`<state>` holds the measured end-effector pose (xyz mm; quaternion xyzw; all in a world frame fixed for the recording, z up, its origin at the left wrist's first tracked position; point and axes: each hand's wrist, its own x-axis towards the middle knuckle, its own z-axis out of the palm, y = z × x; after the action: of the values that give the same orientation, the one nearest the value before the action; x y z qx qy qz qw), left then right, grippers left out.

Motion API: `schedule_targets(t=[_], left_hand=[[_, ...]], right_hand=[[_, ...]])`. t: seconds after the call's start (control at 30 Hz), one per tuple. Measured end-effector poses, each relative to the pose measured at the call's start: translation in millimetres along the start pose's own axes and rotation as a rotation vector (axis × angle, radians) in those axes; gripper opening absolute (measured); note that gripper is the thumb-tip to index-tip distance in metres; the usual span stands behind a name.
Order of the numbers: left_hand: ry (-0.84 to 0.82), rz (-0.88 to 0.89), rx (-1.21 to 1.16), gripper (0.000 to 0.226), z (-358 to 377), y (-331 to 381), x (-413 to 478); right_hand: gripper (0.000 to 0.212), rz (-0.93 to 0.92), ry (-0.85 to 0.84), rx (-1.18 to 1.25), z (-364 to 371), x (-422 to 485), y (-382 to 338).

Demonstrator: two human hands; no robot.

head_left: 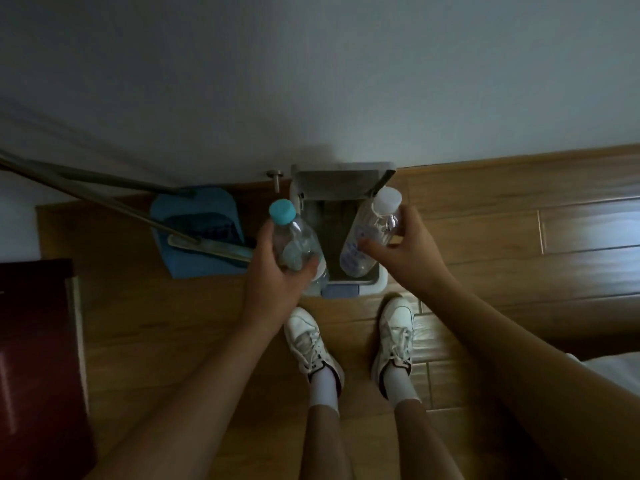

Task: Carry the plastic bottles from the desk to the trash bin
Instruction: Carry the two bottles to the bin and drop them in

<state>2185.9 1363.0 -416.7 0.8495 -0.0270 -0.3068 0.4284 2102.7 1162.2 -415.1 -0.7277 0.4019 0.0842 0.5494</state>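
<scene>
Your left hand [277,275] is wrapped around the teal-capped bottle [298,247], cap toward the upper left; your right hand [405,251] pinches the white-capped bottle [370,233], cap toward the upper right; its purple label print is too blurry to read; both hang mid-frame over the open trash bin [380,282].

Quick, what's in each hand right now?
Left hand: closed around the blue-capped bottle.
Right hand: closed around the white-capped bottle, over the open trash bin.
</scene>
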Motion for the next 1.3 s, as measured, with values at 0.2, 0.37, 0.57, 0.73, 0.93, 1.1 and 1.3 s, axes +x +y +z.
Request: schedule_targets(t=[0.2,0.37,0.57,0.73,0.93,1.1,1.3], left_hand=[[-0.028,0.000,0.006,0.077,27.9,-8.7,24.1],[-0.033,0.015,0.021,0.064,37.5,-2.5,29.1],[-0.013,0.050,0.150,0.064,33.9,-9.1,49.3],[-0.009,0.068,0.272,0.065,43.2,-28.6,59.7],[0.026,0.111,0.444,0.061,47.9,-36.3,52.7],[0.021,0.117,0.517,0.063,47.4,-50.9,38.1],[0.004,0.097,0.555,0.054,45.4,-54.0,17.5]], right_hand=[[0.066,-0.034,-0.083,-0.085,8.6,21.7,12.9],[0.068,-0.070,-0.091,-0.159,13.0,24.8,17.4],[0.066,-0.069,-0.087,-0.229,9.4,36.2,23.3],[0.066,-0.066,-0.140,-0.283,15.2,44.7,34.0],[0.068,-0.116,-0.125,-0.457,22.4,39.1,44.2],[0.066,-0.174,-0.131,-0.540,23.9,29.8,53.1],[0.064,-0.137,-0.115,-0.540,18.7,18.2,59.8]])
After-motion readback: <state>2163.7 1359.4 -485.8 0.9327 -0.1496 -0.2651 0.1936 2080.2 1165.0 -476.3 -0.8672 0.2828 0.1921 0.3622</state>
